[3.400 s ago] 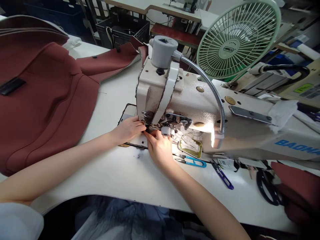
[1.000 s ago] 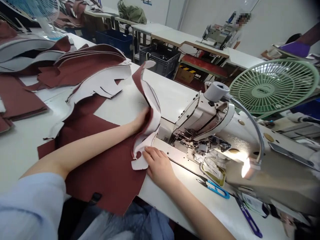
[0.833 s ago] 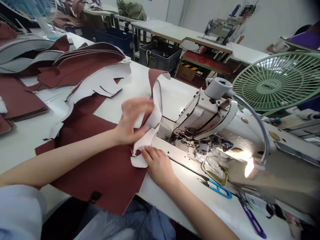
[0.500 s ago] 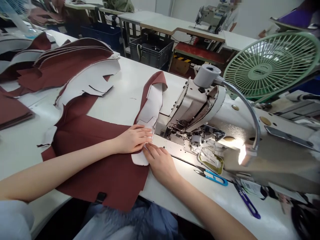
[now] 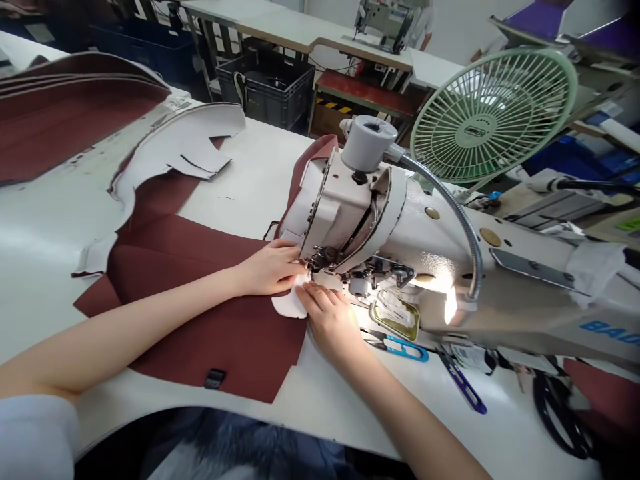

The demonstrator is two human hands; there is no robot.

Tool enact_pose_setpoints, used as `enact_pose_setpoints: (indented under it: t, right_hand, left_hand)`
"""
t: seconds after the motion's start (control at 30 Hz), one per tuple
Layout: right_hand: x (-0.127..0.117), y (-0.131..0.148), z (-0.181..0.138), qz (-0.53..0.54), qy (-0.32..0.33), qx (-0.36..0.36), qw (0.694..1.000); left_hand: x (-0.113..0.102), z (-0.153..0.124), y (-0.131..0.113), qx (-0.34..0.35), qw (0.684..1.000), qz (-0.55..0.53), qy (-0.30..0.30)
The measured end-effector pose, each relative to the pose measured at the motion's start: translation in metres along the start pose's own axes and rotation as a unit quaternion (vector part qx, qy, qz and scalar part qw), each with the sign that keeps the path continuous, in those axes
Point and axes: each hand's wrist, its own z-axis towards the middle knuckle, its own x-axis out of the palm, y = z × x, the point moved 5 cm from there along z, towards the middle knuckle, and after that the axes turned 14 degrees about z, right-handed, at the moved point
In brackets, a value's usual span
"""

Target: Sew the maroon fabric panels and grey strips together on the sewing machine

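Observation:
A large maroon fabric piece (image 5: pixel 220 347) lies on the table in front of me. A narrower maroon strip with a white backing (image 5: pixel 302 200) rests on its right edge and runs behind the sewing machine head (image 5: pixel 333 207). My left hand (image 5: pixel 270 268) presses on the layered edge just left of the needle area, fingers closed on the fabric. Close by, my right hand (image 5: pixel 330 313) has its fingers bent together at the strip's rounded white end (image 5: pixel 290 305). Fingertips of both hands are near the presser foot, partly hidden. A small black clip (image 5: pixel 215 379) sits on the lower fabric edge.
Blue thread snips (image 5: pixel 405 348), purple snips (image 5: pixel 465 385) and black-handled scissors (image 5: pixel 557 420) lie at right. A small tray (image 5: pixel 397 315) sits by the machine. White-backed pieces (image 5: pixel 185 143) and stacked maroon pieces (image 5: pixel 75 120) lie at left. A green fan (image 5: pixel 493 120) stands behind.
Both hands and the layered fabric have come up to the machine, the strip now passing behind its head. My view has shifted to the right.

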Motion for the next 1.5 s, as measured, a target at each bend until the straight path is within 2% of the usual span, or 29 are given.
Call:
enact_pose_setpoints:
  t: [0.23, 0.67, 0.8, 0.9, 1.03, 1.23, 1.3, 1.37, 1.43, 1.5]
  right_hand:
    - [-0.001, 0.001, -0.002, -0.004, -0.006, 0.001, 1.000]
    - [0.003, -0.005, -0.001, -0.011, 0.025, 0.020, 0.999]
    - [0.001, 0.001, -0.002, -0.010, 0.007, 0.010, 1.000]
    - [-0.001, 0.007, -0.003, -0.015, -0.001, -0.002, 1.000]
    - [0.000, 0.006, -0.002, -0.012, 0.011, 0.006, 1.000]
    - [0.007, -0.003, 0.000, -0.013, 0.041, 0.044, 0.998]
    - [0.007, -0.005, 0.000, -0.003, 0.040, 0.049, 0.998]
    - [0.005, -0.005, 0.000, 0.014, 0.028, 0.057, 0.998]
    - [0.001, -0.006, 0.000, 0.033, 0.014, 0.075, 0.997]
    - [-0.002, -0.007, -0.001, 0.044, 0.009, 0.087, 0.995]
  left_hand:
    - [0.000, -0.002, -0.005, -0.008, 1.000, 0.002, -0.002]
    - [-0.003, 0.002, -0.005, -0.015, 0.999, 0.027, -0.021]
    - [0.000, -0.001, -0.007, -0.003, 1.000, 0.026, -0.007]
    - [-0.002, -0.004, -0.010, 0.000, 0.999, 0.026, -0.020]
    - [-0.001, -0.004, -0.010, 0.018, 0.999, 0.018, -0.032]
    - [0.000, 0.003, 0.001, 0.010, 0.999, 0.029, -0.007]
    - [-0.010, 0.001, -0.010, -0.015, 0.997, 0.070, 0.003]
    - [-0.020, -0.006, -0.031, -0.038, 0.994, 0.090, 0.038]
    - [-0.024, -0.015, -0.055, -0.059, 0.992, 0.076, 0.080]
    - [-0.022, -0.023, -0.071, -0.091, 0.990, 0.055, 0.096]
